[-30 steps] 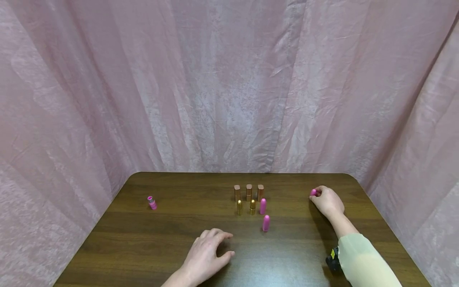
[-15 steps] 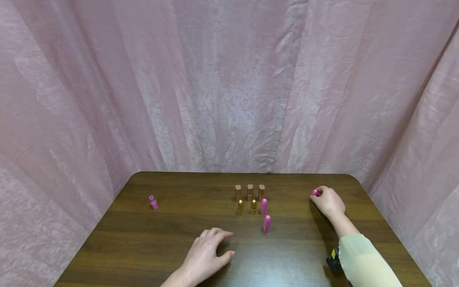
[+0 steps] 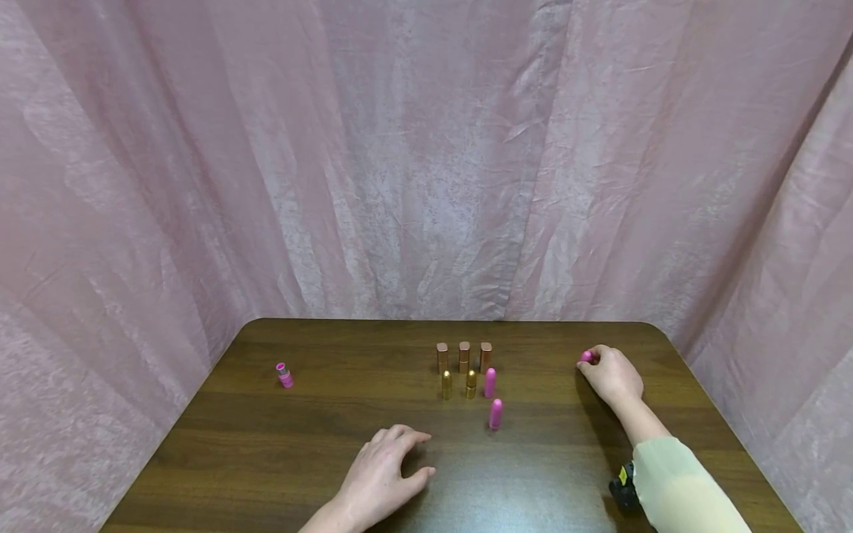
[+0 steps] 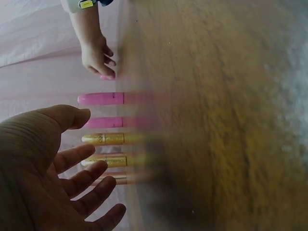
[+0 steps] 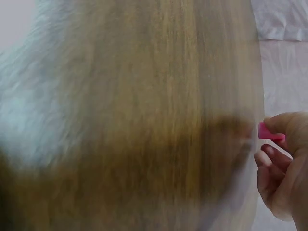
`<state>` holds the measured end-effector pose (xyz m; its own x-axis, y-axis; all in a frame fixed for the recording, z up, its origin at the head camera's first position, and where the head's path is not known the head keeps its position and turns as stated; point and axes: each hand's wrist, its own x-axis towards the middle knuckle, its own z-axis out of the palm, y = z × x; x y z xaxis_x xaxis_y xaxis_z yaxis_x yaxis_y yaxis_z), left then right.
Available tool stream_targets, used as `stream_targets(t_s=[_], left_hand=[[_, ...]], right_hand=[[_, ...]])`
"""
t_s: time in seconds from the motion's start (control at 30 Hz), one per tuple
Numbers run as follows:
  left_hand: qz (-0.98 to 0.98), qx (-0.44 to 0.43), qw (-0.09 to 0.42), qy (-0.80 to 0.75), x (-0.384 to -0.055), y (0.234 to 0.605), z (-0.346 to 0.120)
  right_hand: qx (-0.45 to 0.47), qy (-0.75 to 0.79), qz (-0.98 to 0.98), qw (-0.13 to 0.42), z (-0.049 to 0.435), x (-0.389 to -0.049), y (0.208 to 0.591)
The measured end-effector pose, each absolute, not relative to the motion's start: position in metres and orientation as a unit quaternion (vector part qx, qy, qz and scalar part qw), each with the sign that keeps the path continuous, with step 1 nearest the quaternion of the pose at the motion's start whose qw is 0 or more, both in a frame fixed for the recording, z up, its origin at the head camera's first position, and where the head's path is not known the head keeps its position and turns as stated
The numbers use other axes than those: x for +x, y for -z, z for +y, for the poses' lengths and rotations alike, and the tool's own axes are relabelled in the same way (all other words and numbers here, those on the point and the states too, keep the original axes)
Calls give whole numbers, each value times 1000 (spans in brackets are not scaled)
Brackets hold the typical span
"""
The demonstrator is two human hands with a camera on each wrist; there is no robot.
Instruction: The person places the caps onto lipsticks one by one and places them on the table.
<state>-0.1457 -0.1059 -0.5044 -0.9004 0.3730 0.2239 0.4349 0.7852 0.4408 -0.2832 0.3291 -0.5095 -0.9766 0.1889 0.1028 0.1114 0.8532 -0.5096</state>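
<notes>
At the right of the table my right hand (image 3: 609,376) pinches a small pink lipstick cap (image 3: 586,357) between thumb and fingertips. The right wrist view shows the cap's flat end (image 5: 267,131) sticking out past the thumb, low over the wood. My left hand (image 3: 381,474) rests near the front middle, thumb and fingers spread apart, holding nothing. Closest to it stands an upright pink lipstick (image 3: 496,414); behind that is another pink lipstick (image 3: 489,383). An uncapped pink lipstick tube (image 3: 285,376) with a silver collar sits far left.
Two gold lipsticks (image 3: 446,385) stand upright left of the rear pink one. Behind them, three copper-coloured lipsticks (image 3: 464,357) form a row. The brown wooden table (image 3: 360,348) has rounded back corners, with a pink curtain (image 3: 426,185) hanging behind it.
My right hand has drifted very slightly to the right with the pink cap still pinched. The left hand stays in place.
</notes>
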Motion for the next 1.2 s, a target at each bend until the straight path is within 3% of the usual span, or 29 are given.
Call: stream_targets(t_s=[0.37,0.83,1.2], left_hand=[[-942,-215,74,247,-146,503,-109],[-947,-179,78,255,-155,494,-128],[-957,-112,96,249,-166,486,-170]], right_hand=[[-27,-219,-966,132,323,-266,504],[13,-279,-949,146,301,-231,495],[51,-320,-934,152,284,-205,492]])
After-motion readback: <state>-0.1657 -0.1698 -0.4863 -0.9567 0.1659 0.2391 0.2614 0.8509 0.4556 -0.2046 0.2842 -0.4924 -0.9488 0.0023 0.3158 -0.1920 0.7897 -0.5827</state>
